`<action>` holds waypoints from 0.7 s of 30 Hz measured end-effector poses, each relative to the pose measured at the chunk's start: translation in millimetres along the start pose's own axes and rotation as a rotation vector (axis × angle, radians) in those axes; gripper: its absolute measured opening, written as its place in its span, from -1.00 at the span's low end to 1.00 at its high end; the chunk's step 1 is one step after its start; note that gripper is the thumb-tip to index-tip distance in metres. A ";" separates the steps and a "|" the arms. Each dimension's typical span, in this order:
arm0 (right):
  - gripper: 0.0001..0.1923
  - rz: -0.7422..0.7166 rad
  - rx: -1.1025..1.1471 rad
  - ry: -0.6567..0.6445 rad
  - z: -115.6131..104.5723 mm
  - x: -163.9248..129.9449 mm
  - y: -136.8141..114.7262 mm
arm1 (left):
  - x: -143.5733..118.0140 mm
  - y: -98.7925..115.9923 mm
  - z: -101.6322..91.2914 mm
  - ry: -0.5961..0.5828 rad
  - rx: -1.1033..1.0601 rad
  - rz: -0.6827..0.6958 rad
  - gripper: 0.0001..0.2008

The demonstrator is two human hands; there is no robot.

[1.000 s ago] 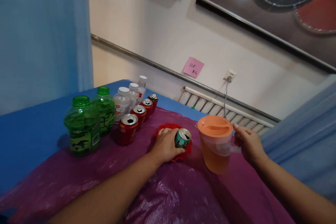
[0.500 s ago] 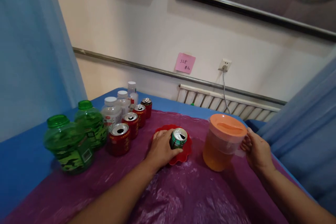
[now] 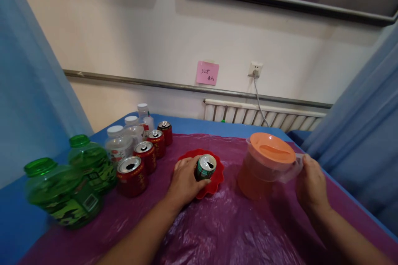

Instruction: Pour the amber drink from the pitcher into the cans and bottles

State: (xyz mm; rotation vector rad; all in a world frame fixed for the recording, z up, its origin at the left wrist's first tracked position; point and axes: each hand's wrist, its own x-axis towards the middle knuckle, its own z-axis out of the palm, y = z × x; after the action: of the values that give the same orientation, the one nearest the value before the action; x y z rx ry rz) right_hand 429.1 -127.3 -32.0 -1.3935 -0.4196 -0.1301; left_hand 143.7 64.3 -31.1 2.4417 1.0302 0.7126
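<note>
Our left hand [image 3: 183, 182] wraps its fingers around the green can [image 3: 205, 167] standing on the red dish [image 3: 217, 174] at bench centre; our right hand [image 3: 311, 182] grips the pitcher [image 3: 264, 169] handle at 3 o'clock. Four red cans [image 3: 132, 176] and green bottles [image 3: 59, 192] stand at 9 o'clock, clear of both hands. The pink note [image 3: 207, 73] on the wall is not legible.

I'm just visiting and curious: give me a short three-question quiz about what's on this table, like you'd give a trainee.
1. True or false: the left hand grips a green can standing on a red dish.
2. How many open red cans stand in the row beside the green bottles?
3. What does the right hand hold: A) the jug by its handle, B) a white bottle, C) the pink note?

Key: 1 true; 2 four; 3 A.
</note>
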 end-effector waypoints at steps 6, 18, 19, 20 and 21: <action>-0.69 -0.430 0.080 -0.015 -2.6 -58.2 -26.7 | 0.8 -0.1 1.0 0.003 -0.030 -0.007 -0.34; -0.60 -0.701 0.017 -0.798 34.3 -122.4 4.5 | 1.9 -1.1 0.8 0.031 -0.004 0.001 -0.32; -0.62 -0.680 0.011 -0.832 34.3 -121.7 6.5 | 2.0 -1.8 1.8 0.030 -0.006 0.001 -0.33; -0.64 -0.659 0.006 -0.861 34.2 -121.0 7.9 | 2.2 -2.4 2.8 0.030 -0.008 0.002 -0.33; -0.66 -0.639 0.003 -0.886 34.0 -120.4 8.7 | 2.3 -2.9 3.7 0.030 -0.009 0.006 -0.34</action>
State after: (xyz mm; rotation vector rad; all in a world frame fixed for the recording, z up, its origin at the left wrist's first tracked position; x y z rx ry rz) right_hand 314.1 -111.3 -79.6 -1.2120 -1.5959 -0.0202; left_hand 145.7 67.3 -34.9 2.4346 1.0298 0.7558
